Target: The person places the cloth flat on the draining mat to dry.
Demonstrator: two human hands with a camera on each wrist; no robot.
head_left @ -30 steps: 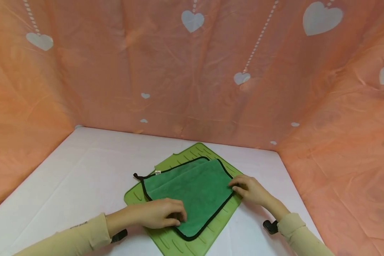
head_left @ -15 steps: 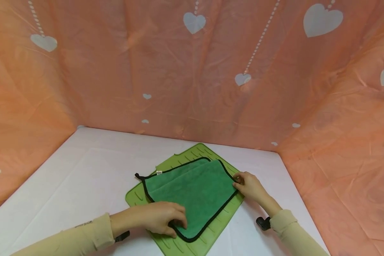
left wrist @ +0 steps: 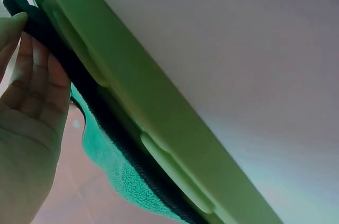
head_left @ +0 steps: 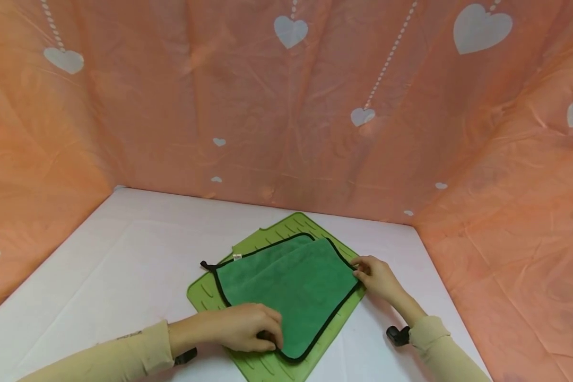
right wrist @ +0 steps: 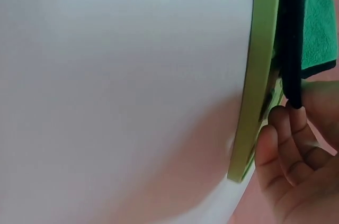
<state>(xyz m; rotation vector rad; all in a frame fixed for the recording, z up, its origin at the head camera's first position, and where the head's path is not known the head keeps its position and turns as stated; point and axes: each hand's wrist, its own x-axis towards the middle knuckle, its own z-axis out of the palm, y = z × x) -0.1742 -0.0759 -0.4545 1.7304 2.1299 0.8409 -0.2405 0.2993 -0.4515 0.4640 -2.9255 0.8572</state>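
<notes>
A green cloth (head_left: 296, 297) with black edging lies folded over on a light green ridged mat (head_left: 248, 244), a small black loop (head_left: 207, 265) at its left corner. My left hand (head_left: 248, 326) pinches the black edge at the cloth's near side. In the left wrist view, the thumb (left wrist: 13, 28) presses that edge with the fingers behind it. At the right corner, my right hand (head_left: 381, 278) holds the cloth between thumb and fingertips. The right wrist view shows the black-edged corner (right wrist: 294, 94) caught there, just above the mat's rim (right wrist: 251, 102).
The mat rests at an angle on a white table (head_left: 124, 265). Behind and at both sides hangs an orange curtain (head_left: 248, 106) printed with white hearts. A black wrist mount (head_left: 398, 335) sits below the right wrist, and another (head_left: 186, 356) below the left.
The right hand has moved slightly right and taken hold of the cloth's corner. My left hand has shifted to the right along the near edge, and the cloth's upper layer has slid a little right.
</notes>
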